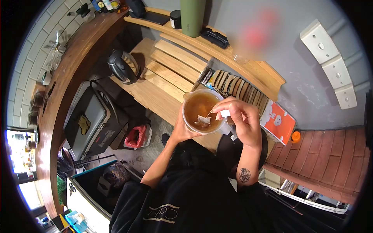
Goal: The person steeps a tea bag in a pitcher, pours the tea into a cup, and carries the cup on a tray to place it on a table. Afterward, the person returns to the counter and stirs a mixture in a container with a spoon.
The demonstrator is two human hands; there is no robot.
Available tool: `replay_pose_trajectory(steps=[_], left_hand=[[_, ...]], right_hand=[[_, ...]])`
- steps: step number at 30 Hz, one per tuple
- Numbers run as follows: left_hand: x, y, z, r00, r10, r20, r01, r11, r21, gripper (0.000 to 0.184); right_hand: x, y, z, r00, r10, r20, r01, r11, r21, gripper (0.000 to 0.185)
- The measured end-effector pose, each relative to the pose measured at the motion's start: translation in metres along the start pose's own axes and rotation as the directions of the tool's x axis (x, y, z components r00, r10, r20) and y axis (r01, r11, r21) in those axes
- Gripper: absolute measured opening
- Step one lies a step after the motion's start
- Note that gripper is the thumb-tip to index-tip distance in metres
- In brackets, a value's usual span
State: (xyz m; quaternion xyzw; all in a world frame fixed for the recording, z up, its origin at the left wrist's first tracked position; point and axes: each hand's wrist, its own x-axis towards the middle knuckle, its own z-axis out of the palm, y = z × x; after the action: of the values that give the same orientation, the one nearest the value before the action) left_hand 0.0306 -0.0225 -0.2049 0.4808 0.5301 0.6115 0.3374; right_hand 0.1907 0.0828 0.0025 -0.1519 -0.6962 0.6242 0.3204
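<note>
A pale mug (220, 125) filled with amber-brown tea is held up in front of my chest. Wrapped around its near-left side, my left hand (183, 126) supports it. My right hand (243, 118) is above the mug's right rim, with thumb and fingers pinched on the string of a tea bag (203, 120). A small white tag (225, 113) shows beside those fingers. The tea bag lies in the liquid near the mug's lower side, partly under the surface.
A black kettle (123, 66) stands on the wooden bench (157, 97). Behind the mug is a row of upright books or sleeves (237, 84), with an orange notebook (278, 122) beside it. A green bottle (191, 17) stands on the shelf. Below left are a cooler box (93, 120) and a lined bin (136, 136).
</note>
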Motion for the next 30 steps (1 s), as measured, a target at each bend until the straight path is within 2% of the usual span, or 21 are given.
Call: replay_pose_trajectory(steps=[5,7,9,11,12,16,17,20,24,26,28,30], left_hand=[[-0.003,-0.003,-0.001,1.0,0.017,0.003,-0.017,1.0,0.021,0.134],[-0.005,-0.006,-0.001,0.999,0.01,-0.03,-0.01,1.0,0.016,0.134],[-0.006,-0.006,-0.002,0.999,-0.053,-0.013,0.053,0.999,0.006,0.135],[-0.004,-0.003,-0.002,0.999,-0.031,-0.009,0.031,0.999,0.013,0.136],[-0.002,-0.002,0.0,1.0,-0.004,-0.008,0.005,1.0,0.018,0.136],[0.004,-0.004,0.0,0.999,-0.009,0.051,0.01,1.0,-0.029,0.136],[0.002,-0.006,0.0,0.999,-0.017,0.045,0.017,1.0,-0.003,0.136],[-0.002,-0.003,-0.001,1.0,-0.013,0.004,0.013,1.0,0.021,0.136],[-0.002,-0.005,0.0,0.999,0.039,-0.035,-0.038,0.999,0.037,0.135],[-0.003,-0.005,-0.003,1.0,-0.01,0.011,0.009,0.999,0.042,0.134],[0.001,-0.002,0.002,1.0,-0.022,0.016,0.023,0.998,-0.062,0.134],[-0.002,-0.002,0.003,0.999,-0.037,0.006,0.037,0.999,-0.015,0.134]], right_hand=[[-0.003,0.025,0.002,0.998,-0.056,0.028,0.055,0.998,0.028,0.035],[-0.011,0.044,0.001,0.98,0.196,0.044,-0.192,0.978,-0.074,0.039],[-0.011,0.044,0.001,0.972,0.232,0.028,-0.23,0.971,-0.072,0.039],[-0.009,0.032,-0.002,0.996,0.082,-0.018,-0.081,0.996,0.027,0.035],[-0.005,0.017,-0.004,0.999,0.033,-0.013,-0.033,0.999,-0.006,0.036],[-0.006,0.002,-0.004,0.996,-0.087,-0.025,0.088,0.996,0.034,0.034],[-0.008,0.011,-0.003,0.996,-0.087,-0.018,0.087,0.996,0.035,0.034],[-0.016,0.051,0.002,0.991,0.129,-0.04,-0.13,0.991,-0.02,0.028],[-0.013,0.042,0.001,0.991,0.12,-0.054,-0.119,0.993,0.023,0.03],[-0.009,0.018,-0.001,0.996,0.049,-0.068,-0.045,0.998,0.046,0.03],[-0.007,0.01,0.0,0.996,0.013,-0.091,-0.009,0.999,0.045,0.03],[-0.007,0.014,0.003,0.996,-0.021,-0.092,0.028,0.996,0.08,0.03]])
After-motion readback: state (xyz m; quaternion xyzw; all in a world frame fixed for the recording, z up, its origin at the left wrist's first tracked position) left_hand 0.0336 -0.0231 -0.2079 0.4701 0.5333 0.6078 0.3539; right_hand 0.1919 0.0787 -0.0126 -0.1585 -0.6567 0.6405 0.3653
